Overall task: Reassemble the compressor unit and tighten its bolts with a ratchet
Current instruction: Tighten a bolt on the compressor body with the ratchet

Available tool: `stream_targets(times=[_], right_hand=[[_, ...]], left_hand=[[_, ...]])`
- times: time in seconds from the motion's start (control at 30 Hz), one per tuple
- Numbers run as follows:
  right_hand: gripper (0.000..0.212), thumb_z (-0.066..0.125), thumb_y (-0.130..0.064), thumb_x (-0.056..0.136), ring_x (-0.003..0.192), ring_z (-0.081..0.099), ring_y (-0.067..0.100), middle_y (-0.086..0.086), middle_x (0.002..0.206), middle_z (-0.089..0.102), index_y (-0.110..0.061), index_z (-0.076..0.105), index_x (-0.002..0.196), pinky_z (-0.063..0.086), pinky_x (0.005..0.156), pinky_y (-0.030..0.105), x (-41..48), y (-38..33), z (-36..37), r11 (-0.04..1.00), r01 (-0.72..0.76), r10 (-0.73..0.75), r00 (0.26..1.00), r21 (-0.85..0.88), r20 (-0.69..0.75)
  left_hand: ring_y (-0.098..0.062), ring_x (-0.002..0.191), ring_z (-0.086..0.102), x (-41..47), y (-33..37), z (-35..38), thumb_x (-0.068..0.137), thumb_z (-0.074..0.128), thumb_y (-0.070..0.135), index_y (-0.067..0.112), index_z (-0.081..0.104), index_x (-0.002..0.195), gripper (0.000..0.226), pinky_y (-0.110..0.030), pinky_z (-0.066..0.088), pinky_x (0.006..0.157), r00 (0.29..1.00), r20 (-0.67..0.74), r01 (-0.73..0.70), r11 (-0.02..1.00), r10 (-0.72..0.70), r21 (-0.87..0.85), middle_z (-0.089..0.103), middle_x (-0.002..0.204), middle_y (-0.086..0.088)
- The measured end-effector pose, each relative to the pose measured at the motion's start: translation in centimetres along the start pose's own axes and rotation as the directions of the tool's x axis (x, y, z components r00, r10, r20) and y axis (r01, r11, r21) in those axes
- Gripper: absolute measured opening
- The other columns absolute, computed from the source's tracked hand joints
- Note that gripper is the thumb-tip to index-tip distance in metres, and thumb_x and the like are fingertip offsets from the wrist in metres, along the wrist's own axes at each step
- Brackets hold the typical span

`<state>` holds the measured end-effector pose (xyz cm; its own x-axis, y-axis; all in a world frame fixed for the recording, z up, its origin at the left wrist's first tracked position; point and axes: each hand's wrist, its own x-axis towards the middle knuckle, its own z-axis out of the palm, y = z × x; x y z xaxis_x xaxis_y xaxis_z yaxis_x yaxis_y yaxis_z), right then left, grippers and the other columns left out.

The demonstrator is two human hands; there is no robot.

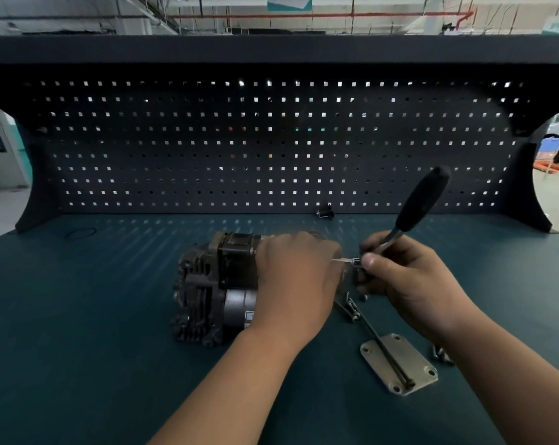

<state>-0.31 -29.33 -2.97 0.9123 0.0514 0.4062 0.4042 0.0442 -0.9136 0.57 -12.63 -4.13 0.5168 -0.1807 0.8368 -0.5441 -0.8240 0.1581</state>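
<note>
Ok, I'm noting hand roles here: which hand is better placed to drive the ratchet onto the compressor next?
Probably the right hand: it holds the ratchet near its head, tip pointing at the compressor. The left hand rests on the compressor, steadying it.

One compressor (207, 284), one ratchet (422, 200), one cover plate (414, 356) — one O-ring (82, 233).

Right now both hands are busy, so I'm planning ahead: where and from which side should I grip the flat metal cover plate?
Pinch the cover plate by its right long edge, coming in low from the right. It lies flat on the bench, so only edges offer a hold, and long bolts lie lengthwise on it, leaving that side bare. Keep it level, or they may roll.
</note>
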Motion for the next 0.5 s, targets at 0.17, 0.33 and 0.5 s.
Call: stream_targets(times=[0.17, 0.33, 0.5], right_hand=[[0.015, 0.061, -0.021, 0.090, 0.050, 0.055, 0.016, 0.004, 0.062, 0.055, -0.011, 0.067, 0.080, 0.046, 0.045, 0.025, 0.2, -0.1, 0.9, 0.993, -0.108, 0.112, 0.988, 0.039, -0.104], [0.027, 0.057, -0.037, 0.091, 0.043, 0.042, 0.010, -0.002, 0.056, 0.048, -0.011, 0.060, 0.086, 0.035, 0.038, 0.022, 0.6, -0.6, 1.4, 0.964, -0.256, 0.263, 0.957, 0.066, -0.126], [0.011, 0.065, -0.026, 0.088, 0.049, 0.052, 0.016, 0.000, 0.063, 0.055, -0.020, 0.069, 0.079, 0.046, 0.046, 0.027, 0.2, -0.4, 0.5, 0.994, -0.094, 0.097, 0.993, 0.046, -0.069]], left_hand=[[-0.019, 0.094, 0.035, -0.3, 0.0, -0.1, 0.087, 0.045, 0.041, 0.024, 0.064, 0.094, 0.025, -0.045, 0.037, 0.088, 1.000, -0.009, -0.006, 1.000, 0.006, 0.013, 0.059, 0.091, 0.005], [-0.017, 0.094, 0.035, -0.1, -0.3, -0.1, 0.088, 0.045, 0.040, 0.025, 0.064, 0.094, 0.025, -0.035, 0.026, 0.089, 0.999, -0.024, -0.029, 1.000, 0.029, 0.002, 0.059, 0.090, 0.008], [-0.017, 0.091, 0.035, 0.2, -0.4, -0.4, 0.089, 0.045, 0.041, 0.028, 0.065, 0.095, 0.025, -0.033, 0.023, 0.085, 0.999, 0.002, -0.043, 0.998, 0.043, -0.035, 0.060, 0.090, 0.011]])
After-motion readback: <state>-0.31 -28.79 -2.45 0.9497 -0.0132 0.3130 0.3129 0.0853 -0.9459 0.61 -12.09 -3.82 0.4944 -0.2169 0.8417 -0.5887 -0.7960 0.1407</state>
